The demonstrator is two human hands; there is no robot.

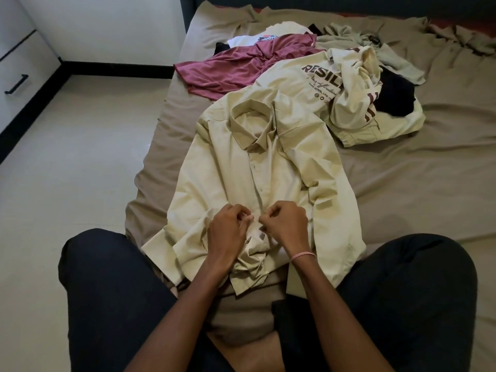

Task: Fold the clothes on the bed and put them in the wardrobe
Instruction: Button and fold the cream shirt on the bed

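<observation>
Because the fingers curl inward, whatever sits between the fingertips is too small to tell. The left grip and right grip each pinch the front placket of the cream shirt low on its front, knuckles almost touching. At far left a white drawer unit is cut off by the frame edge. A white tee is mostly buried under the maroon top, and the lettering on the printed jacket is broken off by its own folded sleeve.

The shirt lies collar-away on the bed, just in front of the person's dark-trousered knees. The pale tiled floor runs along the left, edged by black skirting.

The bedsheet is taupe and creased. The shirt is crisp woven cloth with a stiff collar, bunched at the hem. The maroon top drapes softly. A black garment lies on the jacket, just beside a sage garment. A pink thread band circles the right wrist.
</observation>
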